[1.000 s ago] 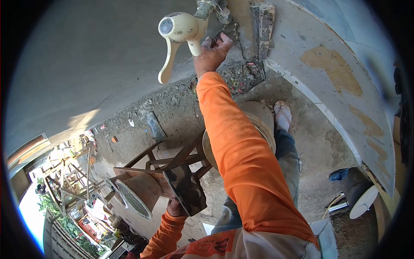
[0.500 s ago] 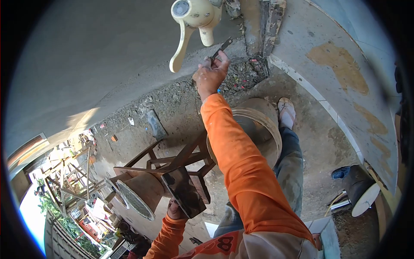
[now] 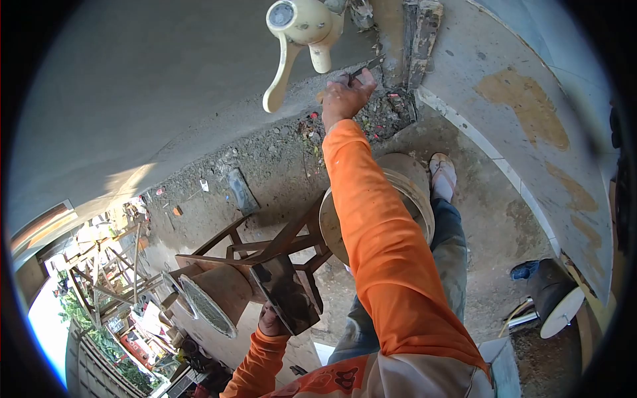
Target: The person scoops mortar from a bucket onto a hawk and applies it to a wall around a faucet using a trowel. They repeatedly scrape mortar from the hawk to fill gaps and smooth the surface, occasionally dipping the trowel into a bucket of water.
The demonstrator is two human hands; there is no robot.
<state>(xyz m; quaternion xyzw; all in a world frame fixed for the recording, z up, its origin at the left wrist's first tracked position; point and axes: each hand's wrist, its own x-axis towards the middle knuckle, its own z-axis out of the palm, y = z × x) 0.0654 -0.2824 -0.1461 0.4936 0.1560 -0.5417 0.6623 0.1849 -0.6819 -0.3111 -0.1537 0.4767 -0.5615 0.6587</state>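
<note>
My right hand (image 3: 346, 98) reaches forward to the base of the grey wall (image 3: 186, 73), its fingers closed round a small trowel (image 3: 370, 67). The trowel's narrow dark blade points up and right, close to the wall's lower edge; a bit of its handle shows behind the hand. Down at the lower left, my left hand (image 3: 271, 321) grips a rectangular mortar board (image 3: 285, 292) from beneath. Dark wet-looking patches cover the board's face. Left of the right hand, a cream lever tap (image 3: 302, 23) hangs in the foreground, apart from the hand.
A wooden stool (image 3: 232, 251) stands beside the board, with a bucket (image 3: 222, 285) on it. Another bucket (image 3: 334, 225) is partly hidden behind my right arm. Rubble (image 3: 272, 142) and a flat block (image 3: 242, 190) lie along the wall. A stained panel (image 3: 458, 60) leans at right.
My right hand and the trowel have moved right along the wall's base, towards the corner post. My left hand and the board have stayed almost still.
</note>
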